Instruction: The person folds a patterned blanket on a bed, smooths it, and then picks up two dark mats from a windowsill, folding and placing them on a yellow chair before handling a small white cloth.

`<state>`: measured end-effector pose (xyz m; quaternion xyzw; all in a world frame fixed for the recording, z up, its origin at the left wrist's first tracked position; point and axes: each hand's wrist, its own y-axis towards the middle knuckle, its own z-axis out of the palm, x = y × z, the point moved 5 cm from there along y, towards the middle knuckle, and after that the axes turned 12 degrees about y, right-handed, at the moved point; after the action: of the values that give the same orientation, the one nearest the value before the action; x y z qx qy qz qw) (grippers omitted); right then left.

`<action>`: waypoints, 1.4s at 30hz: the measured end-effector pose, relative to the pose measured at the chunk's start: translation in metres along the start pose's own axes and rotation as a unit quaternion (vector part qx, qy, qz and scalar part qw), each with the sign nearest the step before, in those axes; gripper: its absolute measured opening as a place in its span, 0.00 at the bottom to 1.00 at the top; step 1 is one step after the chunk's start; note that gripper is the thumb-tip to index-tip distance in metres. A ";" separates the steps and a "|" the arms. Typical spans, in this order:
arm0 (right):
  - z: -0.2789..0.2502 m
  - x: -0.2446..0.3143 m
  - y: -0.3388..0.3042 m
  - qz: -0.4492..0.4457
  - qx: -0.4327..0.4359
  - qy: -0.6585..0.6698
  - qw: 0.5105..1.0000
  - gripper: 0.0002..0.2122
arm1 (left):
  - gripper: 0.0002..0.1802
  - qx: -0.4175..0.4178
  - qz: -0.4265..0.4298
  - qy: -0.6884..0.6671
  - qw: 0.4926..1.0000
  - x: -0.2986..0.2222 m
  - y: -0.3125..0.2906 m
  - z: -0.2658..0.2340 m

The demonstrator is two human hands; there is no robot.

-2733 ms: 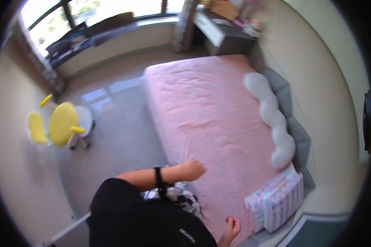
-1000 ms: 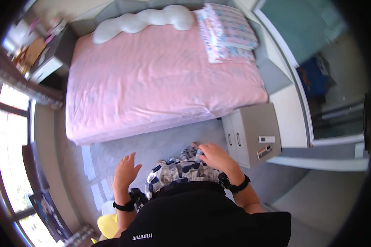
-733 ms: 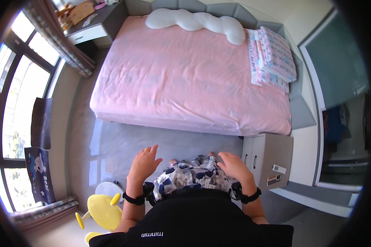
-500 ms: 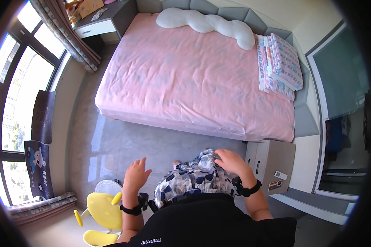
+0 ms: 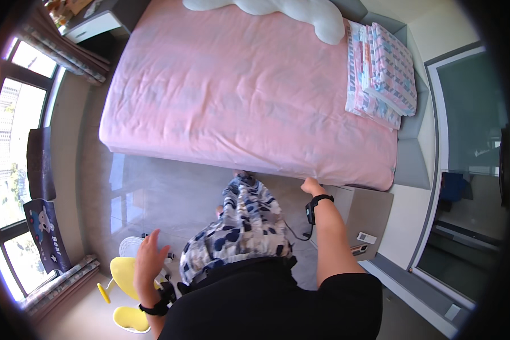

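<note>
1. Pink bedsheet (image 5: 232,96) spread, wrinkled; white pillow (image 5: 292,8) at far edge, folded bedding (image 5: 390,71) at right.
2. Right hand (image 5: 310,186) curled at near edge; can't tell if gripping.
3. Left hand (image 5: 148,258) open, well apart, above floor (image 5: 170,181) by yellow chair (image 5: 123,277).

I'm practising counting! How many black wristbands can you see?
2: the left wristband, just behind the left hand, and the right wristband, just behind the right hand near the pink bed.
</note>
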<state>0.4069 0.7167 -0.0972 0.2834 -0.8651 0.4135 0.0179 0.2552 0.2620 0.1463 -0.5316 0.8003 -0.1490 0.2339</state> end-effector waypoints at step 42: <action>0.157 0.310 0.038 -0.350 0.424 0.025 0.835 0.20 | 0.21 -0.013 -0.164 -0.096 0.982 0.039 0.014 -0.025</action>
<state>0.1601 0.4741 -0.1453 0.5366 -0.4476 0.7128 0.0606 0.2186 0.2314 0.1519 -0.6708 0.6776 -0.1230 0.2753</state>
